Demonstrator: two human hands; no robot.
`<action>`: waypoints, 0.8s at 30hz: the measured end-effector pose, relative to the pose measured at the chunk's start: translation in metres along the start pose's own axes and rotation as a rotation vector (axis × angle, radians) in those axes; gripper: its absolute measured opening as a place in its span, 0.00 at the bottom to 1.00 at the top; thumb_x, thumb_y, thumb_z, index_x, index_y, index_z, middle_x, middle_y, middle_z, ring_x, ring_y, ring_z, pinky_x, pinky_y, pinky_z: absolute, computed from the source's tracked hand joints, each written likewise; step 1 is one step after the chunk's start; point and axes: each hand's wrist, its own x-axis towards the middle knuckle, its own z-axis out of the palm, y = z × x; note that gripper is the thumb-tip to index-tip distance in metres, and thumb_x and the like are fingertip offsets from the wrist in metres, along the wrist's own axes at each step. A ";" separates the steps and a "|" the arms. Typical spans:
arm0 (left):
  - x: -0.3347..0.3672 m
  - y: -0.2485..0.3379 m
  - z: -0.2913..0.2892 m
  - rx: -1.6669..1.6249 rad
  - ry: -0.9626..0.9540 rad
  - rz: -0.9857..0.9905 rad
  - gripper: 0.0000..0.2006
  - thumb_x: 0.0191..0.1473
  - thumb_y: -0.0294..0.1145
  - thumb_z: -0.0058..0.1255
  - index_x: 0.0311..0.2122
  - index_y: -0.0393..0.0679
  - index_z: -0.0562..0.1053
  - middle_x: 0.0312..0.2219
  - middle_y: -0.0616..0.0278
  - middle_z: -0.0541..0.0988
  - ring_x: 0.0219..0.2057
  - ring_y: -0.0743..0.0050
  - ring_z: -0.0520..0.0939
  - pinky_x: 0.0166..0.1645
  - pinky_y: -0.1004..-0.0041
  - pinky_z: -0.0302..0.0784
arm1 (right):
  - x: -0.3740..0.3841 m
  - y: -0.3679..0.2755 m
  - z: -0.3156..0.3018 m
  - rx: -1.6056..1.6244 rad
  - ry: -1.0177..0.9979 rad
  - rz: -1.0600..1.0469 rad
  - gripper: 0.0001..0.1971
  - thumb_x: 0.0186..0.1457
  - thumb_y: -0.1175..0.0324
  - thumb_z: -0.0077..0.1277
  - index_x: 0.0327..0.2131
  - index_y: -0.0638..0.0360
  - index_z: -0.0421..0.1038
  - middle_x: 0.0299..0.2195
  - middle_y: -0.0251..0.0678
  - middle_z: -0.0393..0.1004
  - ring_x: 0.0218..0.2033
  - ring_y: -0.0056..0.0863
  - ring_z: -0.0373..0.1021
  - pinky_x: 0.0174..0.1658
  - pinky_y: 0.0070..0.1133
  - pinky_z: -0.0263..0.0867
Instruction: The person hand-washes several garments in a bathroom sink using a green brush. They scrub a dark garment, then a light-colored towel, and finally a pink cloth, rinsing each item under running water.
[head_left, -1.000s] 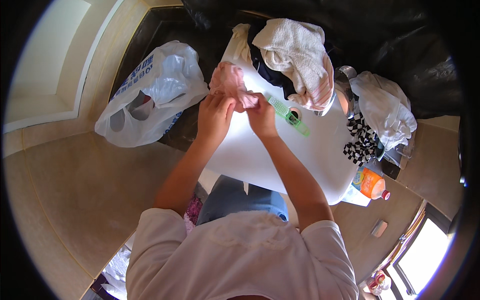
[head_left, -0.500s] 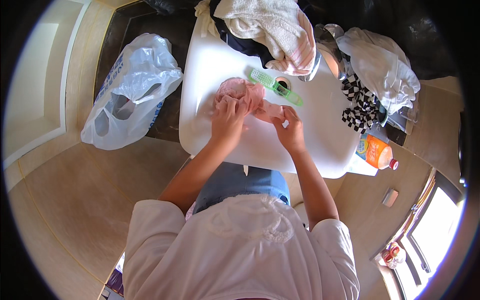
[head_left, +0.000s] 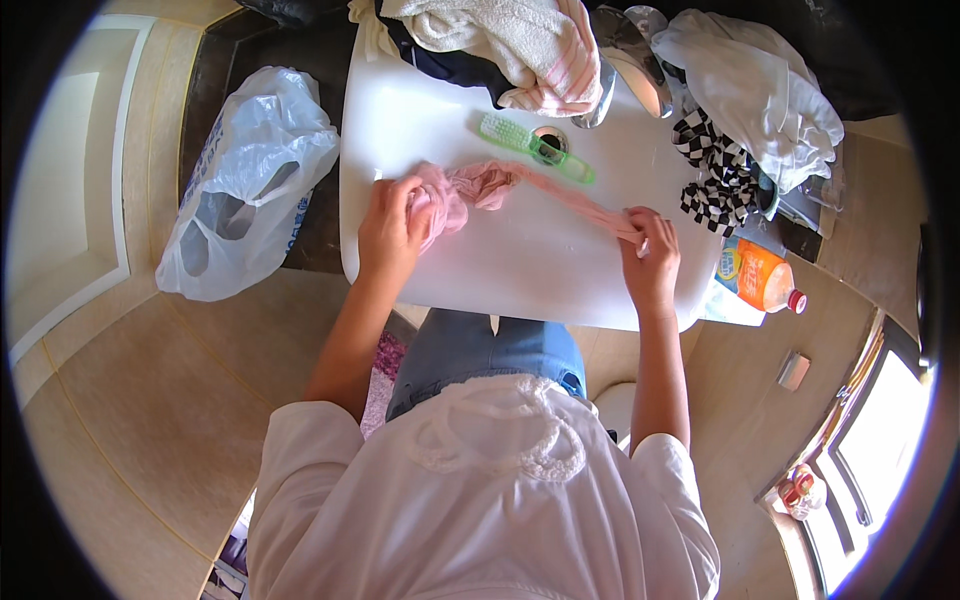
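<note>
1. Pink cloth, thin and wet-looking, lies stretched across the white sink, running from a bunched end at the sink's left part to a narrow strip at its right part.
2. Left hand is closed over the bunched end of the pink cloth, fingers curled on the folds, pressing it against the sink's basin near the left rim.
3. Right hand pinches the thin end of the pink cloth between thumb and fingers, near the sink's right rim; the cloth is drawn taut between the two hands, which are well apart.
4. Green brush lies on the sink just behind the cloth's middle, beside the drain, apart from both hands.
5. Heaped at the back of the sink is a pile of laundry, white and striped towelling over something dark.
6. Right of the sink sit a black-and-white chequered cloth and a white garment.
7. An orange bottle lies just off the sink's right front corner, close to the right hand but not touching it.
8. Left of the sink, a white plastic bag slumps on the floor.
</note>
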 end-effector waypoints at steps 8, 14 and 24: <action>-0.014 0.009 0.010 0.332 -0.135 -0.026 0.34 0.40 0.20 0.60 0.56 0.53 0.66 0.42 0.50 0.70 0.44 0.45 0.76 0.46 0.55 0.74 | -0.022 0.012 0.036 -0.265 -0.180 -0.087 0.09 0.48 0.73 0.56 0.36 0.55 0.73 0.47 0.32 0.72 0.49 0.37 0.66 0.52 0.32 0.61; -0.020 0.021 -0.012 0.346 -0.073 -0.036 0.23 0.48 0.19 0.54 0.51 0.47 0.70 0.33 0.52 0.78 0.35 0.46 0.81 0.38 0.57 0.77 | -0.017 0.025 0.036 -0.475 -0.229 0.190 0.19 0.53 0.72 0.50 0.50 0.53 0.67 0.51 0.38 0.69 0.52 0.41 0.65 0.50 0.34 0.64; -0.010 0.065 -0.027 -0.728 0.084 -0.339 0.05 0.60 0.26 0.52 0.38 0.36 0.75 0.30 0.68 0.79 0.27 0.90 0.73 0.31 0.85 0.69 | -0.001 0.034 0.030 -0.530 -0.245 0.099 0.12 0.51 0.70 0.53 0.42 0.53 0.71 0.42 0.41 0.70 0.44 0.42 0.68 0.46 0.36 0.65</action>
